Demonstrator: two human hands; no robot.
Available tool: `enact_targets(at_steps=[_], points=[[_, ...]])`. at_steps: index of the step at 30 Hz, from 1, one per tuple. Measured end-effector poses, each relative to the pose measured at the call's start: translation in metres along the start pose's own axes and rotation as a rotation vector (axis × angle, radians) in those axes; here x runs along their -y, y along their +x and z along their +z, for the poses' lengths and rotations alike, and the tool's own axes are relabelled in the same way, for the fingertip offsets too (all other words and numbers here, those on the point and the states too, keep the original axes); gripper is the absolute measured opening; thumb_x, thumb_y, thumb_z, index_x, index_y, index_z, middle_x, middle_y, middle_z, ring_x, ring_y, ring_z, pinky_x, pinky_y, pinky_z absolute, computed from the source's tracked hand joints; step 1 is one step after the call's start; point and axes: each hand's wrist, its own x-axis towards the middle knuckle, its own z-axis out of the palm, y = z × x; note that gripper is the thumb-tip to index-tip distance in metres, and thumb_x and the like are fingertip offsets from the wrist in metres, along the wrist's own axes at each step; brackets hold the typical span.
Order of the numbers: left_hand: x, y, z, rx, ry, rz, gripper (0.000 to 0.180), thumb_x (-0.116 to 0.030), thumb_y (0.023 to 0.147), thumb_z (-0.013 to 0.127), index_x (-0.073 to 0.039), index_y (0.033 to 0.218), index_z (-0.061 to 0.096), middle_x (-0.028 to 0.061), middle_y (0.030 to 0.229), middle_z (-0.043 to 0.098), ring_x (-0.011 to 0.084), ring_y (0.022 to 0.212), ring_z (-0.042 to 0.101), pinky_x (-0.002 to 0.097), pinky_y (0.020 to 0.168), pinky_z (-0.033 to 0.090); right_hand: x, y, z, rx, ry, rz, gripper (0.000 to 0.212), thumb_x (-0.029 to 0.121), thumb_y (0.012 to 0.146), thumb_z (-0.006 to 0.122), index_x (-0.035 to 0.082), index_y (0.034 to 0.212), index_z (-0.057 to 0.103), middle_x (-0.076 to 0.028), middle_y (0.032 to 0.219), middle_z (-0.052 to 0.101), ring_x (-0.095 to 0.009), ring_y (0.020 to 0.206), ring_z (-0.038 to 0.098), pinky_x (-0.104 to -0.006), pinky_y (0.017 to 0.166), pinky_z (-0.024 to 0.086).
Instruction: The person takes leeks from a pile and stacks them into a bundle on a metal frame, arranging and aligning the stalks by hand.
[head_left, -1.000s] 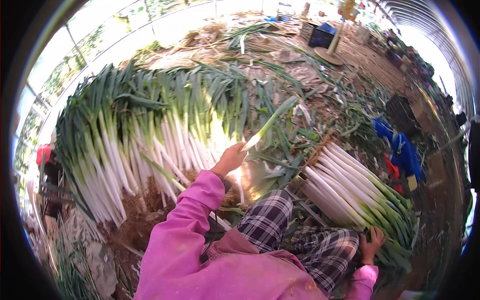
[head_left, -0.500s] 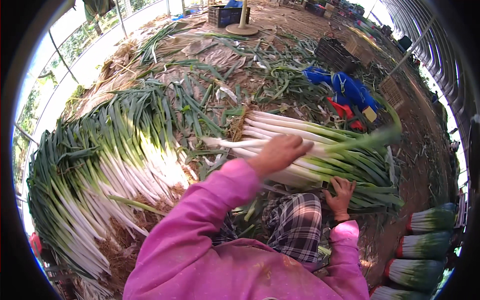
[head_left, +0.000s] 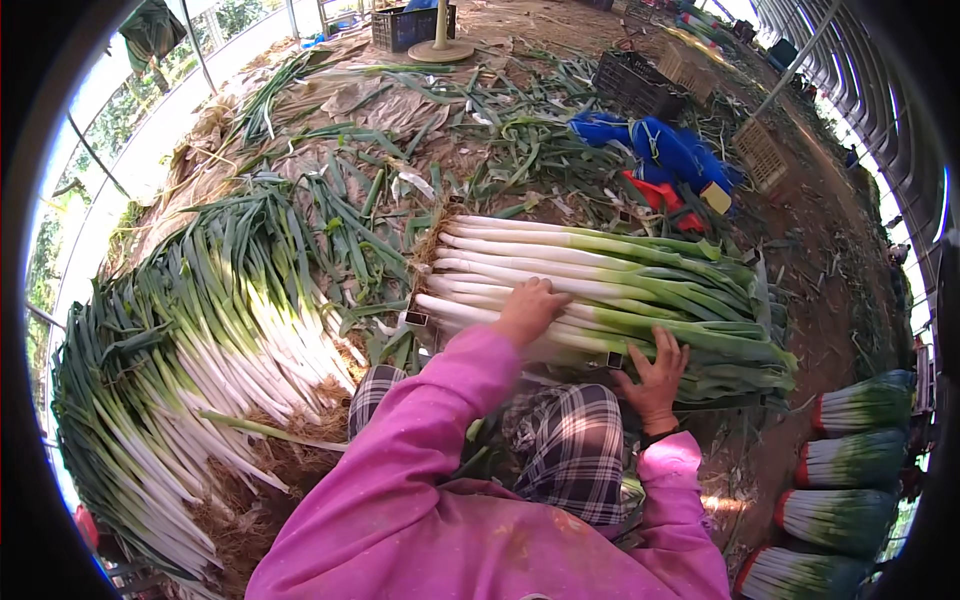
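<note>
A thick pile of long green onions [head_left: 600, 265] lies in front of me, roots to the left and leaves to the right. My left hand [head_left: 532, 312] rests on the white stems near the pile's near side, its fingers loosely bent and not wrapped round a stem. Farther right, my right hand [head_left: 657, 380] lies with fingers spread on the near edge of the green leaves. Square metal tube ends [head_left: 613, 360] show at the pile's near side; most of that frame is hidden under it.
A broad heap of loose green onions [head_left: 230, 350] covers the ground at left. Tied bundles [head_left: 850, 460] stand in a row at right. Beyond the pile are blue cloth [head_left: 680, 155], a red cloth [head_left: 665, 200], a black crate [head_left: 637, 85] and scattered leaf trimmings [head_left: 530, 150].
My left hand had a blurred green onion above the pile; that onion now lies among the others and the hand has come down onto the stems. My right hand's fingers have spread.
</note>
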Motion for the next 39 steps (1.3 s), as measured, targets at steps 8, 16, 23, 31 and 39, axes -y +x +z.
enact_targets(at_steps=[8,16,23,31,39], points=[[0.005,-0.027,-0.060,0.112,0.143,-0.143,0.026,-0.028,0.082,0.062,-0.018,0.106,0.065,0.0087,0.098,0.059,0.0302,0.097,0.057,0.0420,0.081,0.048,0.001,0.032,-0.002,0.369,0.013,0.021,0.057,0.037,0.058,0.080,0.013,0.107,0.065,-0.021,0.141,0.038,-0.039,0.133,0.030,-0.0528,0.107,0.027],[0.097,-0.345,-0.195,-0.289,0.156,-0.865,0.023,-0.018,0.087,0.053,-0.001,0.094,0.066,0.0162,0.088,0.065,0.0330,0.082,0.063,0.0393,0.077,0.049,-0.031,0.028,-0.016,0.461,0.029,0.006,0.058,0.021,0.053,0.080,0.003,0.106,0.062,-0.027,0.145,0.029,-0.041,0.136,0.025,-0.0450,0.109,0.026],[0.169,-0.503,-0.066,-0.742,-0.836,-1.648,0.026,-0.023,0.079,0.068,0.003,0.079,0.064,0.0067,0.059,0.057,0.0202,0.046,0.056,0.0340,0.048,0.049,-0.024,0.031,-0.014,0.399,0.031,-0.002,0.053,0.023,0.053,0.080,0.004,0.100,0.065,-0.029,0.141,0.035,-0.042,0.134,0.030,-0.0446,0.109,0.027],[0.140,-0.459,-0.085,-1.001,-0.903,-1.610,0.032,-0.013,0.079,0.072,-0.005,0.103,0.052,0.0020,0.069,0.056,0.0105,0.047,0.048,0.0254,0.040,0.038,-0.015,0.036,-0.011,0.379,0.030,-0.005,0.054,0.038,0.054,0.082,0.012,0.099,0.068,-0.029,0.141,0.034,-0.042,0.135,0.027,-0.0477,0.107,0.028],[0.077,-0.306,-0.208,-0.920,-0.220,-0.774,0.021,-0.006,0.088,0.059,-0.004,0.109,0.054,0.0039,0.080,0.057,0.0088,0.064,0.053,0.0230,0.054,0.046,-0.021,0.033,-0.011,0.331,0.029,0.023,0.059,0.044,0.050,0.081,0.012,0.099,0.069,-0.025,0.145,0.032,-0.038,0.137,0.026,-0.0482,0.106,0.029]])
